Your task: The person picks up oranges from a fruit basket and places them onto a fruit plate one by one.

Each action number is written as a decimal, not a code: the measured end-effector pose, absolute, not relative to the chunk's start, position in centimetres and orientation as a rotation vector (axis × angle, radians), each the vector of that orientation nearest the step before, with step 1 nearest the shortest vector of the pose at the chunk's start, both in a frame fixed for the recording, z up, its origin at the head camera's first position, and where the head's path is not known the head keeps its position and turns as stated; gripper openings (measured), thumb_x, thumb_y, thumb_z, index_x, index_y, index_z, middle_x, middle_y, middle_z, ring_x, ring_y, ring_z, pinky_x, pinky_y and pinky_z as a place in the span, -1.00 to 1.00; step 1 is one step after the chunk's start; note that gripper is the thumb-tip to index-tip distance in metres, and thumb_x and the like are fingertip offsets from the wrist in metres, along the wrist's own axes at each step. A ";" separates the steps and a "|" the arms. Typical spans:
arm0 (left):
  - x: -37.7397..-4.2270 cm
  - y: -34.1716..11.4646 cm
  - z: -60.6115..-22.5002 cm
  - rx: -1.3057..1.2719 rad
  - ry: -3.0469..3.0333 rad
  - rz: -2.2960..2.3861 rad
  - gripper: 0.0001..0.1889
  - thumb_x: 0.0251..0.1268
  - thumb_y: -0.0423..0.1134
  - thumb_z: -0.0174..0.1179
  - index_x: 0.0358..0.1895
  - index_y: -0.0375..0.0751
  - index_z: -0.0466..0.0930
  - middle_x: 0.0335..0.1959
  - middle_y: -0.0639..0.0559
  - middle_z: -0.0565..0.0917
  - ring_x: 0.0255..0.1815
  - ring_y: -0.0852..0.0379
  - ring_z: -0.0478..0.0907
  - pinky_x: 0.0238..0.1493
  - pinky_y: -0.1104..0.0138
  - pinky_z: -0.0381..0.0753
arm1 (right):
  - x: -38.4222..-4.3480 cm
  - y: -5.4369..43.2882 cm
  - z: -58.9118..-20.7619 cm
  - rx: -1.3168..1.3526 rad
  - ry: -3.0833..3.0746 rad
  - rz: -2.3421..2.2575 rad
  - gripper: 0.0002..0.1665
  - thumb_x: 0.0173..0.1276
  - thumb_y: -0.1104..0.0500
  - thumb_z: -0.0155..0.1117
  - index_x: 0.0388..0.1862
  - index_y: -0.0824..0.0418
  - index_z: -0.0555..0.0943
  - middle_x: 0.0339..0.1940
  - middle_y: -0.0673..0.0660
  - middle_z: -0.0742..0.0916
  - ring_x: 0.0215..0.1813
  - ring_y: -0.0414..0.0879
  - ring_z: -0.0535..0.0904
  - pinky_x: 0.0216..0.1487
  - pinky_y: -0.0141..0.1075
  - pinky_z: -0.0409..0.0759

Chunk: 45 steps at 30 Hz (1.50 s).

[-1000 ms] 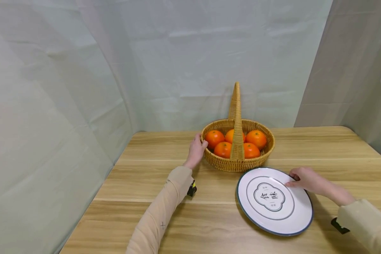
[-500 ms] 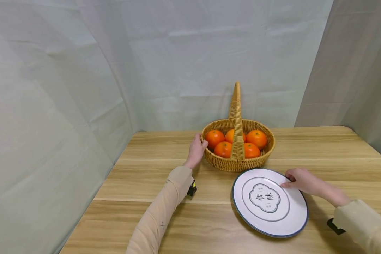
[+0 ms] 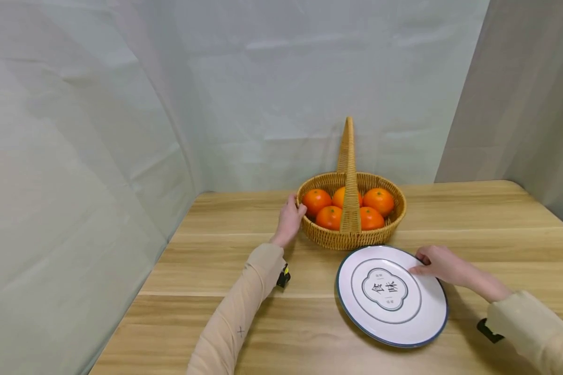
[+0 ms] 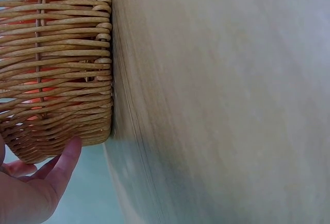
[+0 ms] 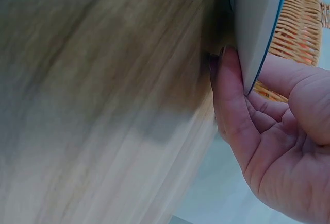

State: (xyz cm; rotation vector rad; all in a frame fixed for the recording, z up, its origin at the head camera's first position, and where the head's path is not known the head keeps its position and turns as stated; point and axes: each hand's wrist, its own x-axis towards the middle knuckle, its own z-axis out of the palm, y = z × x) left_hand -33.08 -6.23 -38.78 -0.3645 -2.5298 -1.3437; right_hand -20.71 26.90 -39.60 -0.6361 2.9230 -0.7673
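Note:
A woven basket [image 3: 330, 239] with a tall arched handle stands toward the back of the wooden table and holds several oranges [image 3: 378, 202]. Against its left end rests my left hand [image 3: 289, 221]; in the left wrist view its extended fingers touch the outer weave. My right hand [image 3: 443, 264] pinches the rim of a white plate [image 3: 427, 317] with a blue edge and printed characters at its centre. The thumb lies over the plate's face, while fingers [image 5: 234, 100] reach under it in the right wrist view. There, the gripped edge is raised off the table.
The wooden table [image 3: 206, 239] reaches back to a pale hanging cloth [image 3: 272, 94]. The plate's far edge lies close in front of the basket. A dark wrist camera [image 3: 489, 330] sits under the right sleeve.
My right hand has moved the plate to the left, by small steps. The left hand has stayed at the basket, and the head view has shifted slightly.

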 end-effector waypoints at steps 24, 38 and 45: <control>-33.3 -6.2 -38.8 -0.343 -2.537 -1.315 -0.64 0.27 -0.39 -0.08 0.11 -0.46 0.25 -0.12 -0.24 0.46 -0.23 -0.02 0.41 -0.17 0.20 0.44 | -20.7 25.2 -39.3 -0.632 2.902 -0.741 -0.75 0.08 0.18 0.37 -0.51 0.28 0.48 -0.65 -0.04 0.44 -0.58 -0.19 0.29 -0.59 -0.38 0.27; -33.0 -6.2 -38.7 -0.331 -2.549 -1.316 -0.64 0.27 -0.37 -0.07 0.11 -0.44 0.25 -0.13 -0.22 0.45 -0.27 -0.04 0.40 -0.20 0.20 0.45 | -20.8 24.5 -39.5 -0.587 2.892 -0.751 -0.74 0.10 0.18 0.36 -0.50 0.29 0.47 -0.64 -0.02 0.43 -0.57 -0.17 0.30 -0.59 -0.37 0.27; -33.2 -6.2 -38.9 -0.335 -2.544 -1.292 -0.65 0.25 -0.36 -0.08 0.09 -0.42 0.26 -0.16 -0.20 0.46 -0.29 -0.02 0.39 -0.21 0.22 0.44 | -20.8 24.2 -39.4 -0.583 2.895 -0.768 -0.74 0.10 0.17 0.37 -0.51 0.27 0.47 -0.65 -0.02 0.42 -0.58 -0.17 0.30 -0.59 -0.37 0.27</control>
